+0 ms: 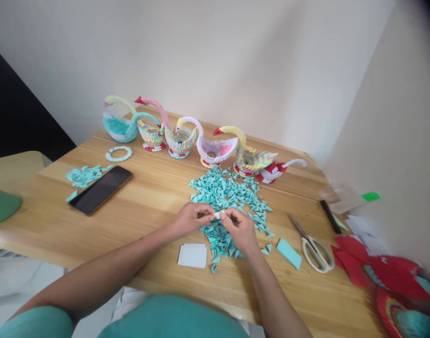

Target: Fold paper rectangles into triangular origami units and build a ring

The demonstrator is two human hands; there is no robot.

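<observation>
Between my fingertips is a small white piece of paper, partly hidden by the fingers. My left hand pinches its left end, and my right hand grips it from the right. Both hands are over a large pile of folded turquoise paper triangles spread on the wooden table. A stack of white paper rectangles lies below my left hand, near the table's front edge. To the right of my right forearm rests a small stack of turquoise paper rectangles.
Several folded-paper swans line the back. At left are a paper ring, more turquoise triangles and a phone. Scissors, a black-handled cutter and red paper lie at right.
</observation>
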